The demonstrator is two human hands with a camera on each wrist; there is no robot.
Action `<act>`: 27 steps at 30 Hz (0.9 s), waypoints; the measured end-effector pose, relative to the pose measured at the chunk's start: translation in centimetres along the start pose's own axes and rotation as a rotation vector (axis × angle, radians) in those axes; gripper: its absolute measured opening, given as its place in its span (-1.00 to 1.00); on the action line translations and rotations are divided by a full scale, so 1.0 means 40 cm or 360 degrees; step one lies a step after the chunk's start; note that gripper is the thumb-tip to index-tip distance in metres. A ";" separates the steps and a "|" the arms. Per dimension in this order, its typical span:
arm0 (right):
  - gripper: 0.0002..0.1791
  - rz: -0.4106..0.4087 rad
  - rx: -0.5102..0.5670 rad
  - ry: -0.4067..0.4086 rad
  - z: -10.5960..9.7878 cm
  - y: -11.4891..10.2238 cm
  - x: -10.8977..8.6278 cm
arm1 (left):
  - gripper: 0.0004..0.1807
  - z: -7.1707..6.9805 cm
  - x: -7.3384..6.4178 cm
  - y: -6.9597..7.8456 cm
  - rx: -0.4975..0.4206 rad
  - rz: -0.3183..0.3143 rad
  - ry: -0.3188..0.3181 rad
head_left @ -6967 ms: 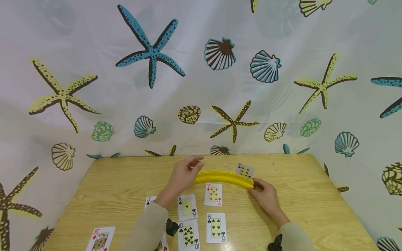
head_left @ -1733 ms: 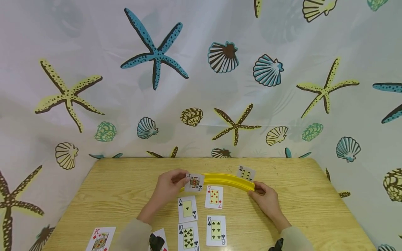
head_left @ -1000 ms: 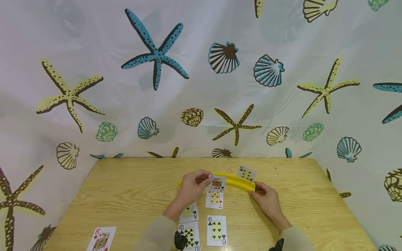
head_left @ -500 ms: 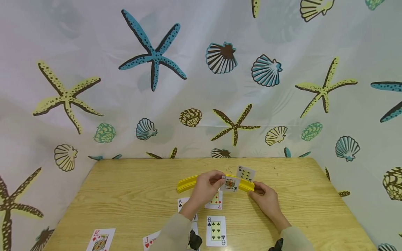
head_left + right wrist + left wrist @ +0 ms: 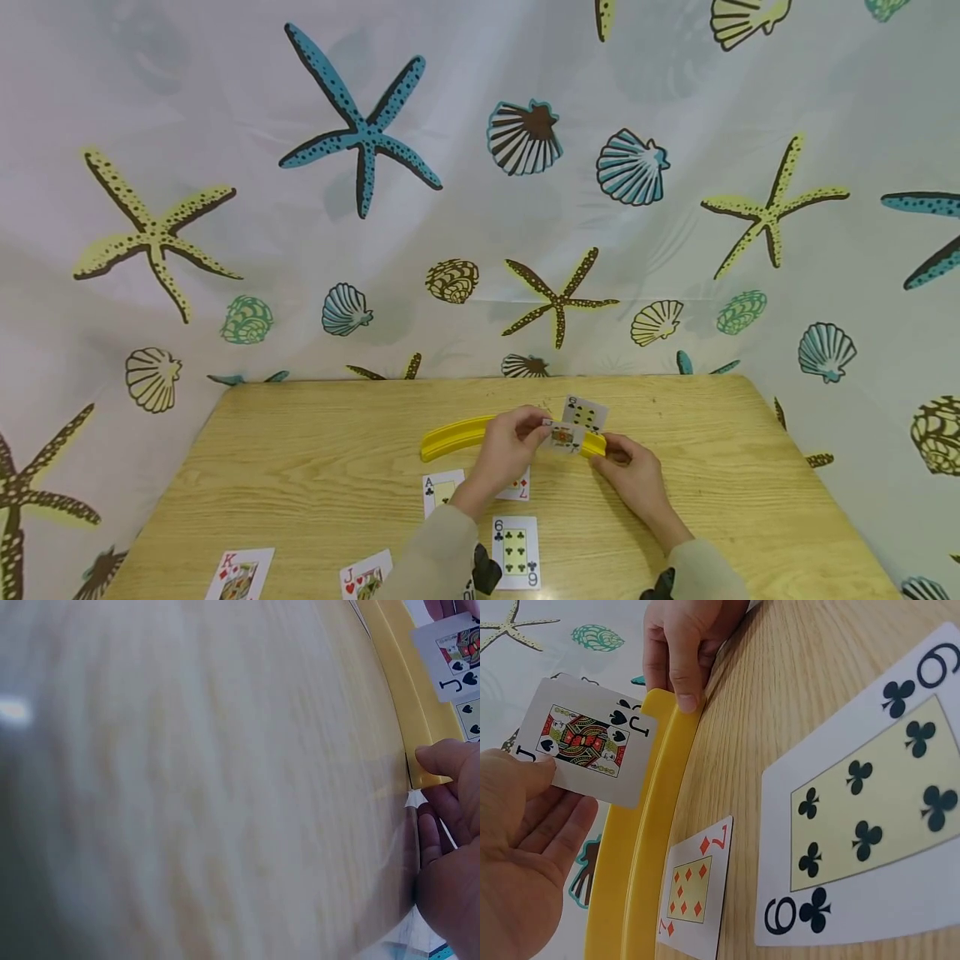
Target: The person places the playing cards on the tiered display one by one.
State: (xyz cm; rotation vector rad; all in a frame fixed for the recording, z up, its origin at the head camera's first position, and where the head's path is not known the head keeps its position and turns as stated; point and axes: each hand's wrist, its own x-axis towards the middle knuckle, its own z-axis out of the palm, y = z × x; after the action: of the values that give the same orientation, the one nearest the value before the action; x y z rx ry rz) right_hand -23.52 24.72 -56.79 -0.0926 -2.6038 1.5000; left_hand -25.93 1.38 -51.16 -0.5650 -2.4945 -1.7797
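My left hand (image 5: 507, 450) pinches a jack of spades (image 5: 564, 437) between thumb and fingers, above the right part of a yellow curved card holder (image 5: 454, 438). In the left wrist view, the jack (image 5: 585, 742) overlaps the holder's edge; whether it sits in the groove I cannot tell. Behind it, a six of spades (image 5: 585, 412) stands tilted in the holder. My right hand (image 5: 637, 477) grips the holder's right end, with the thumb (image 5: 442, 759) on the near face and the fingers behind. My left hand covers the holder's middle in the head view.
Face up on the wooden table (image 5: 315, 467) lie an ace of clubs (image 5: 441, 485), a partly covered seven of diamonds (image 5: 517, 487), a six of clubs (image 5: 516, 553), a jack of hearts (image 5: 364, 577) and a king of diamonds (image 5: 240, 575). A patterned curtain (image 5: 450, 208) hangs behind.
My left hand, empty at first, has picked up the jack of spades from the table's left and carried it rightward along the holder to the six. My right hand stays on the holder's end.
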 end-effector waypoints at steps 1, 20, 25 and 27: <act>-0.51 0.0004 -0.0002 -0.0002 0.000 0.000 0.000 | -0.85 0.004 0.003 -0.001 -0.0004 0.0002 0.0003; -0.51 -0.0020 0.0022 0.0009 0.002 0.005 0.002 | -0.84 0.065 0.035 -0.005 -0.0004 -0.0056 0.0002; -0.50 -0.0007 0.0015 0.0007 0.002 0.002 0.003 | -0.84 0.071 0.039 -0.008 0.0009 -0.0044 -0.0003; -0.50 0.0003 0.0011 0.0009 0.002 0.000 0.003 | -0.84 0.073 0.041 -0.009 0.0009 -0.0042 -0.0003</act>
State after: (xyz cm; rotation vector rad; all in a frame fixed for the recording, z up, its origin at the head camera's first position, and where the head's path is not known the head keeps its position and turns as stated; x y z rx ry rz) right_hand -23.65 24.68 -56.81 -0.0985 -2.5949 1.5069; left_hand -27.02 4.43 -52.13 -0.5365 -2.5190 -1.7811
